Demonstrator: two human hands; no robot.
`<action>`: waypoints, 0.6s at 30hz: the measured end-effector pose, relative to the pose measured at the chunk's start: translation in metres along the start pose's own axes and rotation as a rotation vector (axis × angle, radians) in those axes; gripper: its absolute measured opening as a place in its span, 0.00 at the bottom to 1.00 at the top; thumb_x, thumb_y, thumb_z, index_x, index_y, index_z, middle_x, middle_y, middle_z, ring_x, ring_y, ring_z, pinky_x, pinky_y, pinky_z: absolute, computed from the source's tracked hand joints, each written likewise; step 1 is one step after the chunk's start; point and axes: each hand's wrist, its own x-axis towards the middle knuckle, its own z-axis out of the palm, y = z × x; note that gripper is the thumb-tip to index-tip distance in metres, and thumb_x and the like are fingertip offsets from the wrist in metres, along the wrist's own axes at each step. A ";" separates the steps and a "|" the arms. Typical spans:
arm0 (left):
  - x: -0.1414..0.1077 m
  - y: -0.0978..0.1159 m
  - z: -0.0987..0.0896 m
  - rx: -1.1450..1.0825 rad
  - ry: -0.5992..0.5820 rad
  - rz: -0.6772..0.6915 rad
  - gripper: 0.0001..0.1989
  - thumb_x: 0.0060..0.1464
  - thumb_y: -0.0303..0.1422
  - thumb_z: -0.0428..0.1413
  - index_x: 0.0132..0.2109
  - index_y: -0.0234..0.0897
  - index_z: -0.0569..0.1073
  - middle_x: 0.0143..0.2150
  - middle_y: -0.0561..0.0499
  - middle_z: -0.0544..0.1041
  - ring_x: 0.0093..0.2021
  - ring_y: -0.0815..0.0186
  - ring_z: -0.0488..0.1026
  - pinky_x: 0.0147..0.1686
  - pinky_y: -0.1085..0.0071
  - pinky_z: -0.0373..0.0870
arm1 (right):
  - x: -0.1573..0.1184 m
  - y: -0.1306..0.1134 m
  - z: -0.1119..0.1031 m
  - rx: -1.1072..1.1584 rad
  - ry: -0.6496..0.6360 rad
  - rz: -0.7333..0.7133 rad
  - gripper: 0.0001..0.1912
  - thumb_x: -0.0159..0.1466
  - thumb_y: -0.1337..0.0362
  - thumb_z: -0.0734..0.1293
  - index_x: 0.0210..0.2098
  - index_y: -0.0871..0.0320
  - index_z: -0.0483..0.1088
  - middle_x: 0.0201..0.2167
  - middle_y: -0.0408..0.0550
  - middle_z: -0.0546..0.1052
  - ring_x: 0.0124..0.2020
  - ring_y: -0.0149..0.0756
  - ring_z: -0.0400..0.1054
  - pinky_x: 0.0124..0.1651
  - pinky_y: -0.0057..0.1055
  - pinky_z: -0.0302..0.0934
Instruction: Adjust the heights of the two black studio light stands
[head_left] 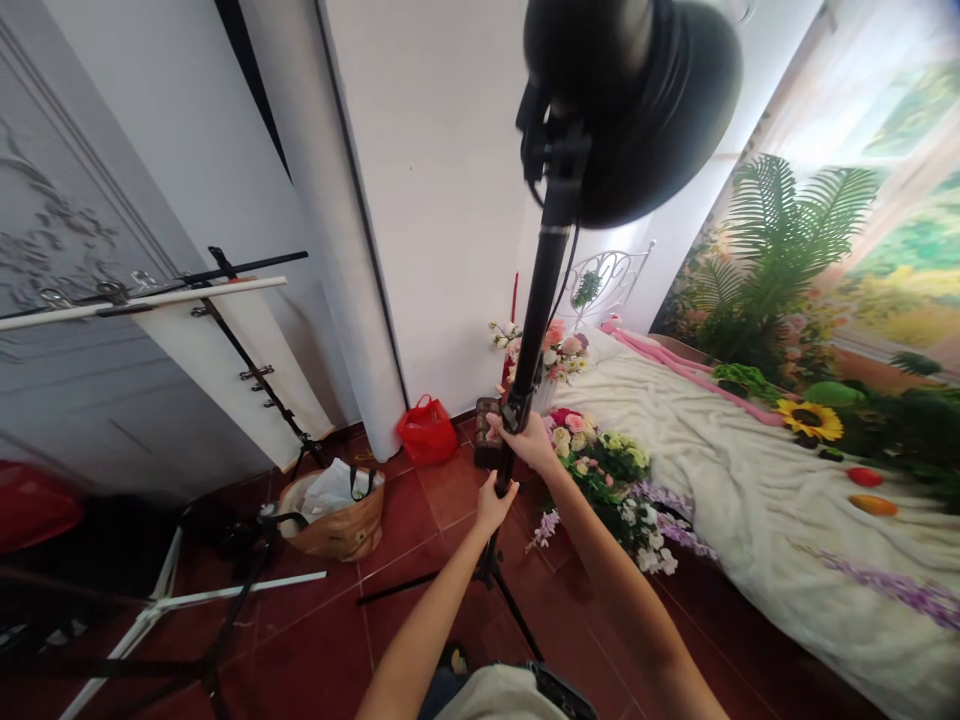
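A black light stand [544,275] rises in front of me, with a large black studio lamp [652,110] on its top. Around the lower part of its pole my left hand [495,503] is closed. Higher up, at the clamp joint of the pole, my right hand [531,440] grips it with fingers wrapped round. The stand's legs spread on the floor below my hands. Right beside the pole lie bunches of artificial flowers [592,450].
A bed with a cream blanket [720,450] fills the right side. To the left are a woven basket [337,520], a red plastic bag [427,432], a white stand leg [247,588] and a backdrop rack [255,283]. Red tiles [405,520] cover the floor.
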 end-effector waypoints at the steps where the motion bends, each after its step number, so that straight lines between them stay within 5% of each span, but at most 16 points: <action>1: 0.001 -0.001 0.000 -0.005 0.002 0.004 0.11 0.48 0.38 0.55 0.35 0.35 0.70 0.32 0.49 0.76 0.32 0.64 0.73 0.35 0.68 0.69 | -0.008 0.014 0.004 -0.012 0.004 0.015 0.16 0.56 0.55 0.66 0.21 0.60 0.73 0.21 0.48 0.76 0.24 0.36 0.71 0.32 0.30 0.66; 6: 0.006 -0.012 0.002 -0.023 0.012 -0.018 0.11 0.44 0.29 0.56 0.38 0.33 0.71 0.34 0.46 0.77 0.36 0.61 0.73 0.37 0.65 0.70 | -0.041 0.080 0.028 -0.036 0.076 0.145 0.12 0.52 0.57 0.68 0.21 0.61 0.72 0.22 0.48 0.76 0.24 0.38 0.70 0.29 0.31 0.66; 9: 0.008 -0.015 0.002 -0.017 0.004 -0.008 0.09 0.44 0.27 0.55 0.37 0.33 0.71 0.34 0.46 0.77 0.37 0.60 0.73 0.38 0.65 0.69 | -0.045 0.089 0.031 -0.032 0.075 0.165 0.12 0.50 0.58 0.68 0.21 0.61 0.71 0.21 0.48 0.76 0.23 0.38 0.70 0.28 0.31 0.66; 18: 0.007 0.000 0.006 0.043 0.036 0.014 0.14 0.49 0.42 0.54 0.34 0.35 0.72 0.27 0.50 0.75 0.29 0.65 0.72 0.32 0.70 0.67 | 0.014 -0.018 -0.006 -0.015 0.080 -0.003 0.13 0.55 0.57 0.66 0.22 0.60 0.73 0.22 0.48 0.77 0.24 0.35 0.71 0.28 0.27 0.66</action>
